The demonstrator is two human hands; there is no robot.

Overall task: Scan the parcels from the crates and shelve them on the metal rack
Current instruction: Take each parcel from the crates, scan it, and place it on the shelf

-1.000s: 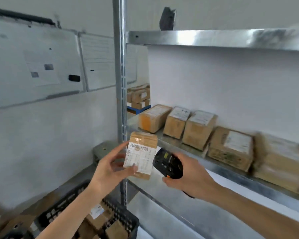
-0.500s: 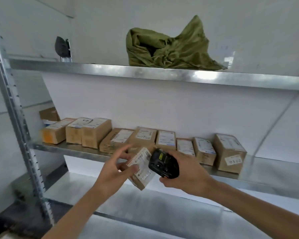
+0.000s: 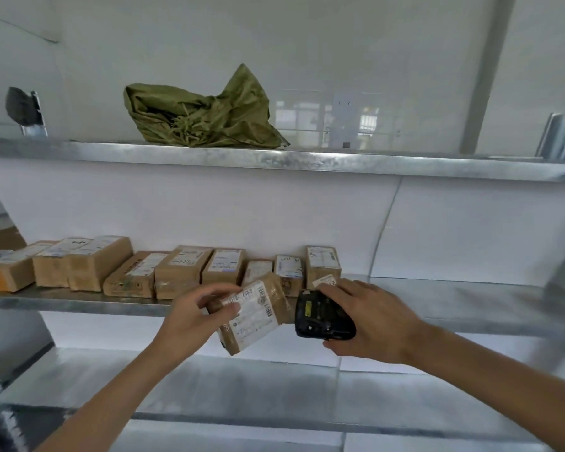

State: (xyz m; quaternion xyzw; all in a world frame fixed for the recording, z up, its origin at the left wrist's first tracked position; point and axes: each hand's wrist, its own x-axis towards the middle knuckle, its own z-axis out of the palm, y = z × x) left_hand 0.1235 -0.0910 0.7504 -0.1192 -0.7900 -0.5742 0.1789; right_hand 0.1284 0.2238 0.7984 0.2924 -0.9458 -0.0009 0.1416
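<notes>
Parcel (image 3: 253,313) in left hand (image 3: 193,316), long axis tilted, label up.

Galvanized metal rack shelves (image 3: 274,159), dull sheen. Brown cardboard parcel (image 3: 253,316), glossy tape, white paper label. Matt black plastic scanner (image 3: 322,316). Crumpled olive woven sack (image 3: 206,117).

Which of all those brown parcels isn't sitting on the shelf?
The labelled parcel gripped in the left hand, tilted in front of the middle shelf. The other parcels stand in a row on it.
</notes>
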